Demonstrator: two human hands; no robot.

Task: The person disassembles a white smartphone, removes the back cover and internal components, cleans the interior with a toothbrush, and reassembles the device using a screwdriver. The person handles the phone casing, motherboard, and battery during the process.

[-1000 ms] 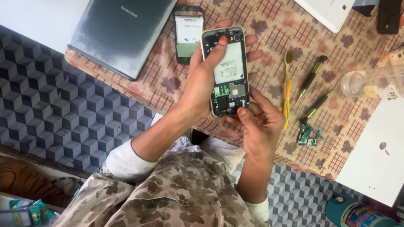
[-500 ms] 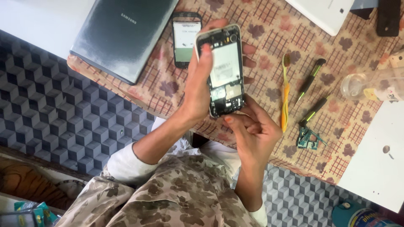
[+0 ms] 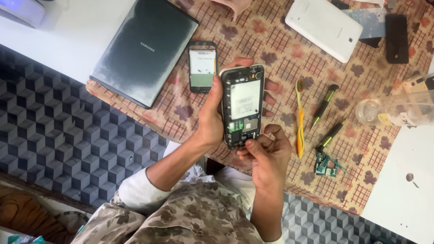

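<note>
- R hand (image 3: 270, 156): fingertips pinched together at the lower end of the black opened smartphone with its back cover off (image 3: 241, 106), on or just over the small parts there. Whether sth tiny sits between them, cannot tell.
- L hand (image 3: 212, 118): wrapped round the phone's left edge, thumb on that side, other fingers showing past the right edge. Firm grip; judged to steady the body, open side up, for the R hand's fine work.
- Phone is held in the air above the patterned brown checked cloth (image 3: 280, 49), upright w/ camera end away from the person. Pale panel and green board visible inside.
- Just beyond the L hand, on the cloth: separate black phone front frame with light screen (image 3: 202, 66).
- Right of the phone: yellow plastic pry tool (image 3: 300, 118), two dark screwdrivers with green tips (image 3: 323, 107), small green circuit board (image 3: 327, 164). All near, none in the way.
- Further out: large dark grey flat tablet (image 3: 143, 49), white tablet (image 3: 323, 26), clear plastic bottle lying down (image 3: 393, 110).
</note>
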